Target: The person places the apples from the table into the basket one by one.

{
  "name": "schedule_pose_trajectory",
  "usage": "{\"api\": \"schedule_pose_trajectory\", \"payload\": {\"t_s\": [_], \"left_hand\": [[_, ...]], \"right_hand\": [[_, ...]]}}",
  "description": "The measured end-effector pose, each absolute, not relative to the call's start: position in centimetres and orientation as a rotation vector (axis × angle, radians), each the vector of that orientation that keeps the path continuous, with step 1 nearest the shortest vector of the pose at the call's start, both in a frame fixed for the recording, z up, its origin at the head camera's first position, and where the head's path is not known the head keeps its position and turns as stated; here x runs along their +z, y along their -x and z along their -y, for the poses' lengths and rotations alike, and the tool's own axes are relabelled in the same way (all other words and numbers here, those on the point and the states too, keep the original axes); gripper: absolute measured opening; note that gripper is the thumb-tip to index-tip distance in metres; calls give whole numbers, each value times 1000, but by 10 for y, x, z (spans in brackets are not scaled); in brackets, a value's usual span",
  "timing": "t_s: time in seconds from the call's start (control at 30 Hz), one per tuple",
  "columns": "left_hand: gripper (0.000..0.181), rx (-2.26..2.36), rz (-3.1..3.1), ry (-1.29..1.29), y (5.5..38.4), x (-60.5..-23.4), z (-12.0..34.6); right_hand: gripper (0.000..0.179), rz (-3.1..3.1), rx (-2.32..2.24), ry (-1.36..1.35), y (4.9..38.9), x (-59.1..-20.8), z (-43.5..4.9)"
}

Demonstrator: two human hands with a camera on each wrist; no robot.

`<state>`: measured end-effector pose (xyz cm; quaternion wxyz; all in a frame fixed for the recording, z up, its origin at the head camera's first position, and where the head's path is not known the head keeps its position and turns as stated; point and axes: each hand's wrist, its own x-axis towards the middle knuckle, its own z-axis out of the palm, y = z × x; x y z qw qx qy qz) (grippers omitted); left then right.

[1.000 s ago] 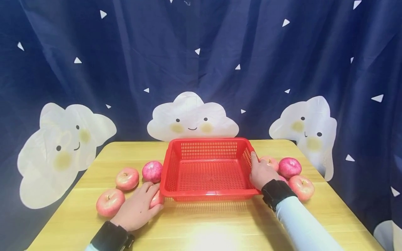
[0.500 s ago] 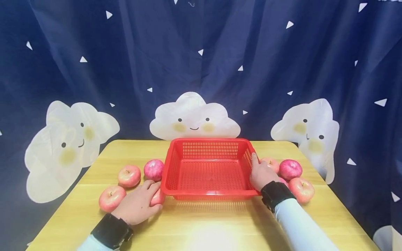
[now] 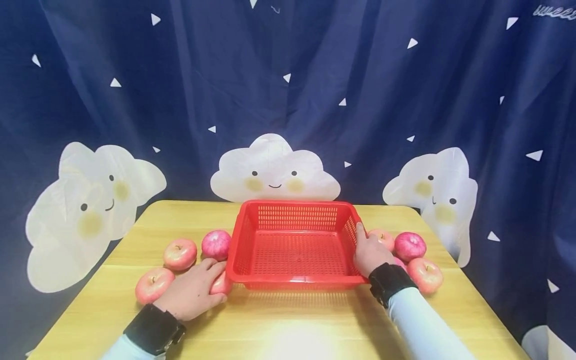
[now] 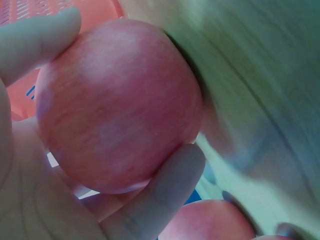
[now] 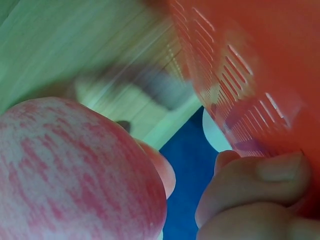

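A red plastic basket [image 3: 297,279] with slotted walls stands at the middle of the table, its inside bare. My left hand [image 3: 191,292] lies at its near left corner with fingers and thumb round a pinkish apple [image 4: 120,105], which is close to the basket wall. My right hand [image 3: 372,252] holds the basket's right side at the rim. In the right wrist view its curled fingers [image 5: 250,192] are against the red wall. A large round fruit with red streaks [image 5: 75,170] fills the left of that view, apart from the fingers.
Left of the basket lie two pale red apples [image 3: 180,254] and a deeper pink round fruit [image 3: 216,245]. Several more apples and pink fruits [image 3: 410,246] cluster beside my right hand. Behind the wooden table [image 3: 288,320] hangs a dark blue curtain [image 3: 288,110] with clouds.
The head view has shifted slightly. Both hands, the basket and the fruit keep their places on the table.
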<state>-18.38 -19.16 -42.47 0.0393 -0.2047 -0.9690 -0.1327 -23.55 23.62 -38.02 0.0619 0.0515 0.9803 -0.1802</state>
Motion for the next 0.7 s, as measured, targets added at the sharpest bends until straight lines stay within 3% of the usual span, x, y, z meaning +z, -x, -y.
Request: {"api": "schedule_pose_trajectory", "payload": {"t_s": [0.7], "left_hand": [[79, -412, 2992, 554, 178, -398, 199]], "right_hand": [[78, -2961, -559, -133, 233, -382, -236]]}}
